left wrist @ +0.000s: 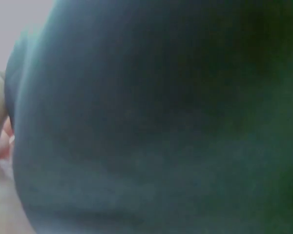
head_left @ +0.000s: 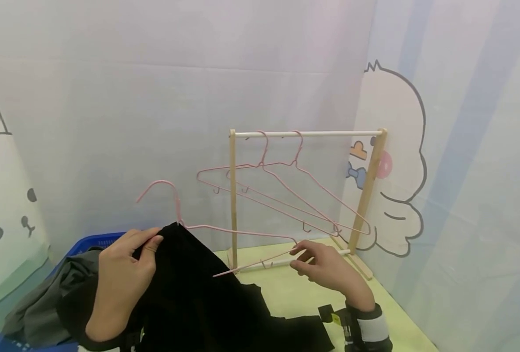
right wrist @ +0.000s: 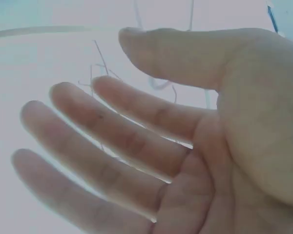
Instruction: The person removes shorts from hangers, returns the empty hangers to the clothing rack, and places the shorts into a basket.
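Note:
A pink hanger (head_left: 237, 231) stands partly inside a black garment (head_left: 189, 293), its hook above the cloth and its right arm outside it. My left hand (head_left: 125, 274) pinches the garment's upper edge between thumb and fingers, left of the hook. Dark cloth (left wrist: 151, 117) fills most of the left wrist view and hides what lies behind. At the hanger's right end is my right hand (head_left: 326, 266). In the right wrist view its fingers (right wrist: 122, 131) are spread and loosely bent, with the thumb apart and nothing held. The garment's exact kind cannot be made out.
Behind the hands stands a small rack with wooden posts and a white rail (head_left: 330, 133). Two pink hangers (head_left: 282, 171) hang from it. A blue basket (head_left: 97, 240) at left holds grey cloth (head_left: 48, 298). The tabletop (head_left: 286, 293) is yellow-green.

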The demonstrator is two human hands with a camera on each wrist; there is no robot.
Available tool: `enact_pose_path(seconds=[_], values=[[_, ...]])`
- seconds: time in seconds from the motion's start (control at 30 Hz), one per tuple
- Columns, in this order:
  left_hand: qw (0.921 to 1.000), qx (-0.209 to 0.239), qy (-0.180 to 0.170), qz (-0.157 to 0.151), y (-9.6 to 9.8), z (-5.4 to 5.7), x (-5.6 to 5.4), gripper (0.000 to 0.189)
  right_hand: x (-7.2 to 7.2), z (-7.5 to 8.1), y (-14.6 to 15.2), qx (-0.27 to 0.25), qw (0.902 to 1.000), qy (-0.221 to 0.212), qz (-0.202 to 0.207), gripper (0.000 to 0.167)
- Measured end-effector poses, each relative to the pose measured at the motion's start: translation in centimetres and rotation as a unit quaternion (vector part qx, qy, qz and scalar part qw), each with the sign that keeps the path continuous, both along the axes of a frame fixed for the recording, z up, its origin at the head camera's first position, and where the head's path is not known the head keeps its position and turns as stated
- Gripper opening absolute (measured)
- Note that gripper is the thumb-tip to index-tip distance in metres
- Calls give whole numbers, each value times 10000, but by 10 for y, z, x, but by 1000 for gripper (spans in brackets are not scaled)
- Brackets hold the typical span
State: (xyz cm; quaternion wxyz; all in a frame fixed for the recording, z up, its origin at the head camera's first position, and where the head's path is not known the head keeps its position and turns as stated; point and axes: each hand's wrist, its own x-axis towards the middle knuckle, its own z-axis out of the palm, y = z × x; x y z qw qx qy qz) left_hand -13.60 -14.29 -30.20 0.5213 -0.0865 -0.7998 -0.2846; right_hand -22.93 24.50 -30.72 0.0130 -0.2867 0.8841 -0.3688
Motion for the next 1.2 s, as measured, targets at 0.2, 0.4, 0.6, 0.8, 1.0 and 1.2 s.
enact_pose_path(seconds=[0.2, 0.4, 0.6, 0.8, 1.0, 1.2], values=[[9999, 11, -60, -112, 6, 0, 0, 17, 3, 0, -9, -287, 9929, 1066, -450, 39], [9993, -37, -124, -362, 17, 3, 1, 17, 7, 0, -34, -1034, 9447, 3103, -248, 33], [9975, -58, -214, -677, 31, 2, 0, 16, 14, -1, -62, -1198, 9099, 3963, 254, 31], [9960, -101, -352, -812, 41, -1, -5, 16, 14, -9, -76, -1381, 8878, 4383, 240, 19], [9963, -242, -383, -732, 39, -4, -10, 15, 8, -14, -79, -1416, 8811, 4509, 168, 15], [9951, -352, -493, -782, 32, -7, -13, 16, 3, -13, -71, -1363, 8951, 4242, 158, 13]])
